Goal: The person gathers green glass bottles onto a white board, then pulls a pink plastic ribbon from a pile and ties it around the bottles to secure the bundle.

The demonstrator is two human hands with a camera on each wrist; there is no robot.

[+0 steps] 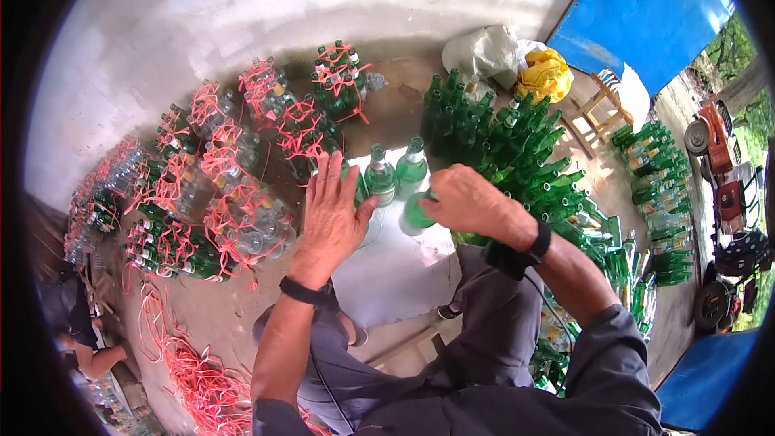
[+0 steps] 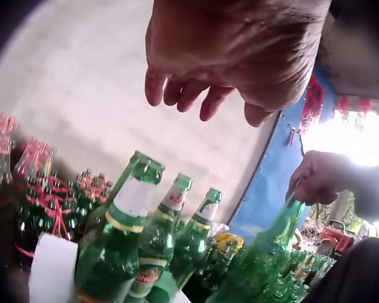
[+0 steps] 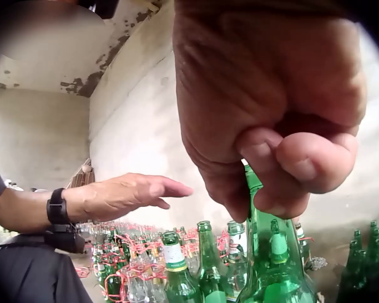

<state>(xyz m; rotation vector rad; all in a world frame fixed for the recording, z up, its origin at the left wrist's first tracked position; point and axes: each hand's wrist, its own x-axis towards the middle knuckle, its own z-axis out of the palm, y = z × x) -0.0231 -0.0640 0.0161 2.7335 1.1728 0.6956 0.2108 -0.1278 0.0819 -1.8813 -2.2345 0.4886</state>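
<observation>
My right hand (image 1: 476, 203) grips a green glass bottle (image 1: 416, 216) by its neck, over the near right part of a pale board (image 1: 387, 282) between my knees. In the right wrist view the fingers curl round the top of that bottle (image 3: 275, 252). My left hand (image 1: 331, 214) is held above the board's left side, fingers extended and nothing in them. Below it in the left wrist view stands a labelled green bottle (image 2: 117, 246). Two more upright green bottles, one in the middle (image 1: 379, 178) and one to its right (image 1: 412, 163), stand at the board's far side.
Bottle bundles (image 1: 234, 161) tied with red strapping stand to the left. Loose green bottles (image 1: 500, 145) crowd the right. Red strapping (image 1: 202, 383) lies heaped at lower left, near another person's arm (image 1: 101, 361). A yellow bag (image 1: 546, 75) and wooden chair (image 1: 604, 105) are farther back.
</observation>
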